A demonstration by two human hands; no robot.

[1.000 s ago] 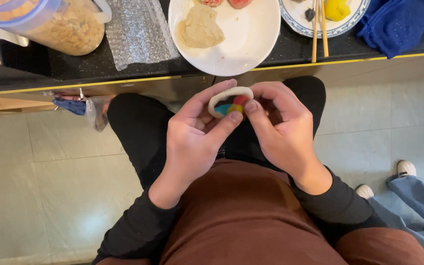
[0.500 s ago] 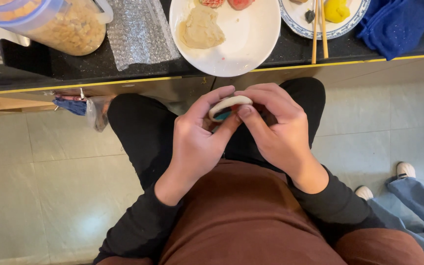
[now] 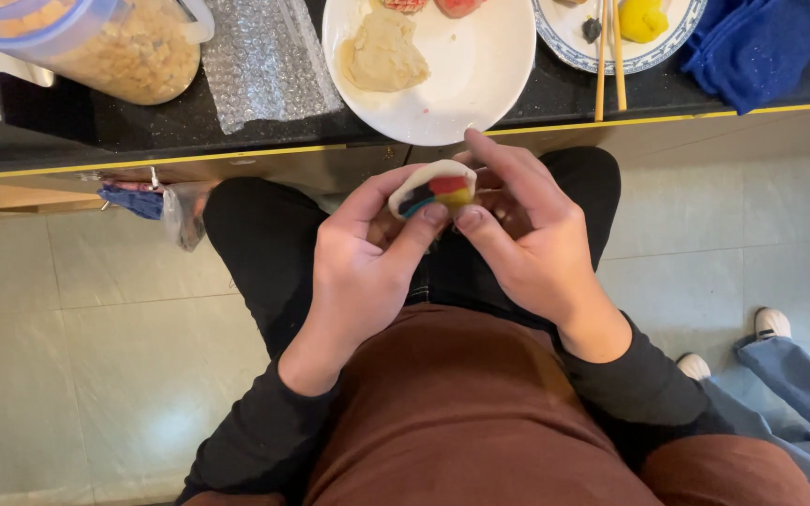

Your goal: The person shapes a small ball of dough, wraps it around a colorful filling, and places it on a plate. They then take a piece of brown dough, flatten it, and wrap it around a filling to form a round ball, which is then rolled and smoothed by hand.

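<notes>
I log both hands raised over the lap, just near of the desk (image 3: 67,131) edge. The left hand (image 3: 358,267) and right hand (image 3: 532,248) meet at a small dough wrapper (image 3: 433,187), white outside, with red, yellow and dark filling showing. Fingers of both hands are grasping it, thumbs pressed at its near edge. Beyond it on the desk: a white plate (image 3: 480,66) carrying a pale dough lump (image 3: 382,56); chopsticks (image 3: 609,56) to the right.
</notes>
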